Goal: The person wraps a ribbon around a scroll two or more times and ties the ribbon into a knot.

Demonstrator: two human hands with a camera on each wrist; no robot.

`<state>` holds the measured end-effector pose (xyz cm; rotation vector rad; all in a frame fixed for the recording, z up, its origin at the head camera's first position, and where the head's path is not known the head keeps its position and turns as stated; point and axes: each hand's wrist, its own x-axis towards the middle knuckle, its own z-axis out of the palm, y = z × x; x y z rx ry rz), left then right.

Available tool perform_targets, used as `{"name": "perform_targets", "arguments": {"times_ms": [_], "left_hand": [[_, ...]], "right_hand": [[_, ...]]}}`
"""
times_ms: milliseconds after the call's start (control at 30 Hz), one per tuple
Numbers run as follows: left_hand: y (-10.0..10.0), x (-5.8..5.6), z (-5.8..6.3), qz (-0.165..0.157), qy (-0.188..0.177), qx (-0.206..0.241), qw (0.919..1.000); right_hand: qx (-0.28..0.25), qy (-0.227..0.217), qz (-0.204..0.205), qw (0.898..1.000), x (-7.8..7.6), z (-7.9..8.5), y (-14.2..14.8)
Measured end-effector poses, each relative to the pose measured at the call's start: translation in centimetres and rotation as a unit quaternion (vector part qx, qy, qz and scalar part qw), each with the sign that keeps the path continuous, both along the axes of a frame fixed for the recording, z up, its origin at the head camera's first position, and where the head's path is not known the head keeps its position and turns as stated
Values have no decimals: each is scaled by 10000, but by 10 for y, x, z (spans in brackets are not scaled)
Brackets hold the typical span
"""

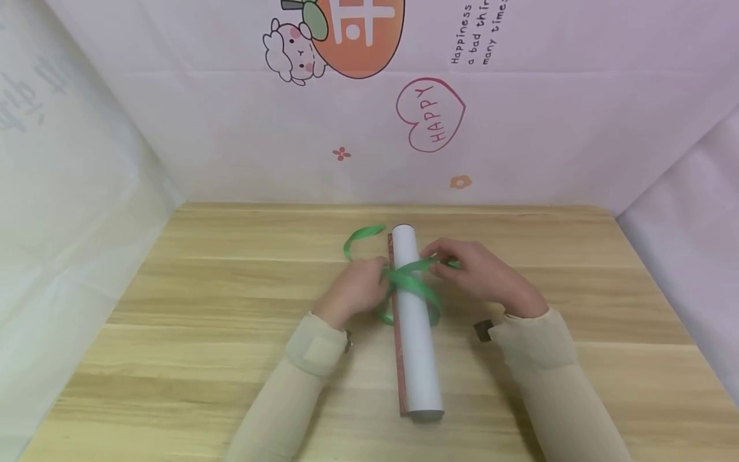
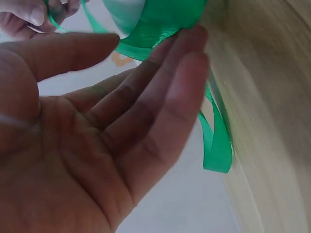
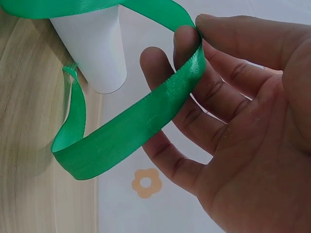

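Right hand (image 1: 478, 271) pinches the ribbon (image 3: 114, 141); left hand (image 1: 359, 287), fingers extended, touches it at the roll (image 1: 420, 359). Apply even tension.

Facing me beyond a wood-grain tabletop (image 1: 202, 308), a white backdrop (image 1: 242, 141) carries a printed cartoon lamb (image 1: 283, 58), a pink heart lettered HAPPY (image 1: 430, 115), a red flower (image 1: 342, 154) and an orange flower (image 1: 453, 182); a faintly lettered sheet (image 1: 69, 173) hangs at my left, a white cloth (image 1: 693, 192) at my right.
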<state>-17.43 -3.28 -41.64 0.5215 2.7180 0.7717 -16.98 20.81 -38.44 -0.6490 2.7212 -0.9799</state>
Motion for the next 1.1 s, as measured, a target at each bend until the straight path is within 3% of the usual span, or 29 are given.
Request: {"name": "perform_targets", "arguments": {"times_ms": [200,333,500,700,767,967,1100], "left_hand": [[3,2,-1,22,-388,260,9989],[6,1,0,210,-247,312,9990],[5,3,3,352,-167,44,9992],[2,2,7,161,145,1,9998],[1,2,7,50,228,127,9996],[-4,1,11,-151,-250,892,9956],[-8,0,11,-219,-358,1123,9928]], "right_hand": [[-39,-24,47,10000,1,1,-1],[-38,-40,25,10000,1,2,-1],[-7,-9,1,10000,1,2,0],[6,-3,0,10000,0,2,1],[8,-3,14,10000,0,2,2],[71,-56,-3,10000,1,2,2],[110,-39,-18,9999,0,2,1]]}}
